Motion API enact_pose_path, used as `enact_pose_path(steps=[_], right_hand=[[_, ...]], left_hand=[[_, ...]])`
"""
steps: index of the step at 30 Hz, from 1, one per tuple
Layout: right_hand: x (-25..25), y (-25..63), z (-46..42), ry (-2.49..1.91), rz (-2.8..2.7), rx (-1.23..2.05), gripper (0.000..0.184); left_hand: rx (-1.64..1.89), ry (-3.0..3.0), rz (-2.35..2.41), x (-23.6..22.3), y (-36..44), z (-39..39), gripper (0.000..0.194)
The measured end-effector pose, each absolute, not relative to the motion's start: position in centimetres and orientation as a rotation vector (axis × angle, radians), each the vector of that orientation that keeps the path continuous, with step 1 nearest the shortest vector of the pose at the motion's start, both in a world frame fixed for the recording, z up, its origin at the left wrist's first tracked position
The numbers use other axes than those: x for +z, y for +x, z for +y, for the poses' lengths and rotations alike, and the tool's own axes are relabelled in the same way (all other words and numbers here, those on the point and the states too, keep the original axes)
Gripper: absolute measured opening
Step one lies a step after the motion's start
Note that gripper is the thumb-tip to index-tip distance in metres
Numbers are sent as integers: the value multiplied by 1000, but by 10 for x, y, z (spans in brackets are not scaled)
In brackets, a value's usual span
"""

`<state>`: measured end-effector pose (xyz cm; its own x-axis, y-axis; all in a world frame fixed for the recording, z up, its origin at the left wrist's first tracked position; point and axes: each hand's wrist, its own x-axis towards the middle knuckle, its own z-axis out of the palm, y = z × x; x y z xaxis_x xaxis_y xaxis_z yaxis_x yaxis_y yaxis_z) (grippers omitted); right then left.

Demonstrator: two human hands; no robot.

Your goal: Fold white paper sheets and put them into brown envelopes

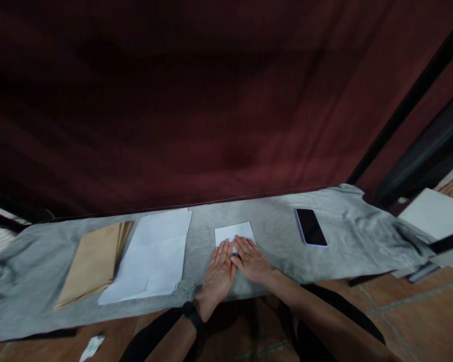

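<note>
A small white folded sheet of paper (232,231) lies on the grey cloth in front of me, its near part covered by my hands. My left hand (221,269) rests flat on the paper's near left side, fingers stretched forward; a dark band circles that wrist. Beside it, my right hand (251,261) presses flat on the near right side, with its thumb close to the left hand. Neither hand grasps anything. How the paper is folded beneath the palms is hidden.
Left of my hands lie white sheets (154,251) and, farther left, a stack of brown envelopes (92,259). A phone (311,228) lies to the right. The grey cloth (272,221) covers a narrow bench before a dark red curtain (219,125). A crumpled tissue (92,347) is on the floor.
</note>
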<state>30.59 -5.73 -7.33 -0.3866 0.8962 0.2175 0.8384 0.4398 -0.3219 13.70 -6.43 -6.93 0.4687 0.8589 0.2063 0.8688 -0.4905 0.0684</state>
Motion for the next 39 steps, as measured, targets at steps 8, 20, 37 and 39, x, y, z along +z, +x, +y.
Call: enact_pose_path(steps=[8, 20, 37, 39], right_hand=[[-76, 348, -59, -1532, -2328, 148, 62], [-41, 342, -27, -1559, -2233, 246, 50], [-51, 339, 9, -1765, -2134, 226, 47], [-48, 336, 15, -1825, -2066, 246, 44]], left_hand=[[-405, -2455, -1542, -82, 111, -67, 60], [-426, -2570, -1587, -51, 143, -11, 55], [-175, -2689, -1541, -58, 126, -9, 64], [-186, -2709, -1493, -55, 132, -13, 56]])
